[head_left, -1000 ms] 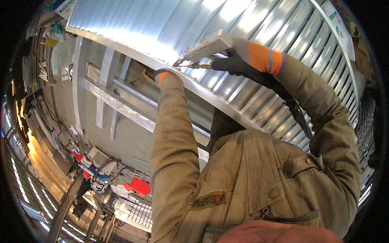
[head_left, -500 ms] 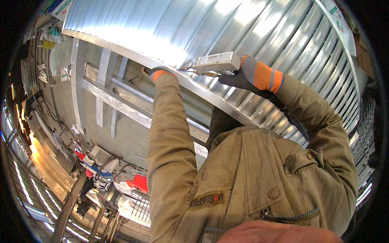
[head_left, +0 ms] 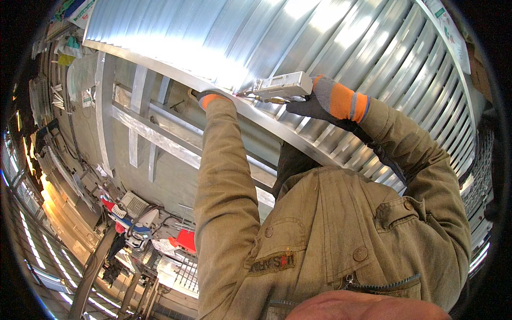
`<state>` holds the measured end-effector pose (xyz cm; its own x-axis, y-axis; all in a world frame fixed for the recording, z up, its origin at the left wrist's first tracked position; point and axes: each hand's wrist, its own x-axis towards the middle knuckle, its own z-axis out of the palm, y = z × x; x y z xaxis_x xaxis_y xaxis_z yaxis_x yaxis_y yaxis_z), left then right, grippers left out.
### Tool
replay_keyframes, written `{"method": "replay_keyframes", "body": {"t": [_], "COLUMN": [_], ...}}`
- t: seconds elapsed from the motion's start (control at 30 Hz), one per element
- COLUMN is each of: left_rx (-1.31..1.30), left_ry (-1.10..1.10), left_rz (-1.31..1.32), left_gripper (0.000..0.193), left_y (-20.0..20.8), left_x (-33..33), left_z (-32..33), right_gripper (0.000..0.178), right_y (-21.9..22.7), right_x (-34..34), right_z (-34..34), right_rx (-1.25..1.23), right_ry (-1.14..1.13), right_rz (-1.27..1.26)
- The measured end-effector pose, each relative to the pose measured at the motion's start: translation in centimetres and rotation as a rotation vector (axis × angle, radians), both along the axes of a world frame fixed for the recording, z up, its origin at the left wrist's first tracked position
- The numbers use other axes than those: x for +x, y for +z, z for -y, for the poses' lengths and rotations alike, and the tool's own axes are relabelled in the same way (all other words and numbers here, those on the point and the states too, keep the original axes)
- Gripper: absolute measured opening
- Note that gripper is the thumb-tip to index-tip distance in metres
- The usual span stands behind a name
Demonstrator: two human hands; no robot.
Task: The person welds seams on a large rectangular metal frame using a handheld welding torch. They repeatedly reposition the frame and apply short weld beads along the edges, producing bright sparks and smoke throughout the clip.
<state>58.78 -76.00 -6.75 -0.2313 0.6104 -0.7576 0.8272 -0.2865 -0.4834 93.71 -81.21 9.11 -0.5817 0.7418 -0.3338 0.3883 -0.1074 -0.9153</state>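
A large slatted panel (head_left: 298, 40) of shiny metal stretches across the far side, edged by a flat metal rail (head_left: 160, 66). My right hand (head_left: 336, 101), in a grey, orange and black glove, grips a boxy pale-grey welding gun (head_left: 282, 85). The gun's narrow nozzle points left, close to the inner side of the rail, where the slat ends glare brightly. At the rail's near side is my left hand (head_left: 212, 100), gloved in the same colours. Its cuff and back show, while the fingers are hidden by the hand and the rail.
Below the panel, metal support beams (head_left: 154, 130) cross over a grey floor (head_left: 173, 200). A red box (head_left: 185, 240) and cluttered equipment with cables (head_left: 140, 216) stand at the lower left. Wooden boards (head_left: 61, 210) lie farther left. A black cable or strap runs beneath my right forearm.
The gun and my right hand have shifted very slightly left. My left hand stays at the rail, and the panel remains in place.
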Motion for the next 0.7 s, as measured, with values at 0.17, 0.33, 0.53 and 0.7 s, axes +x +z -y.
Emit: {"method": "replay_keyframes", "body": {"t": [0.17,0.33,0.53,0.7], "left_rx": [-0.062,-0.037,0.035,0.033], "left_ry": [-0.001,0.081,0.035,0.006], "left_rz": [-0.026,-0.026,-0.052,-0.039], "left_gripper": [0.059,0.057,0.056,0.056], "left_y": [-1.4,-4.3,-5.7,-4.5], "left_x": [-0.6,-2.4,-4.0,-3.3], "left_z": [-0.2,-0.5,-0.5,-0.7], "right_gripper": [0.049,0.05,0.052,0.047], "right_y": [-0.7,-3.5,-2.6,-0.5], "right_x": [0.3,-0.8,-0.6,-0.1], "right_z": [0.2,1.2,1.0,0.4], "right_rx": [0.066,0.153,0.09,0.086], "right_ry": [0.042,-0.026,0.016,0.02], "right_rz": [-0.015,0.003,0.112,0.026]}}
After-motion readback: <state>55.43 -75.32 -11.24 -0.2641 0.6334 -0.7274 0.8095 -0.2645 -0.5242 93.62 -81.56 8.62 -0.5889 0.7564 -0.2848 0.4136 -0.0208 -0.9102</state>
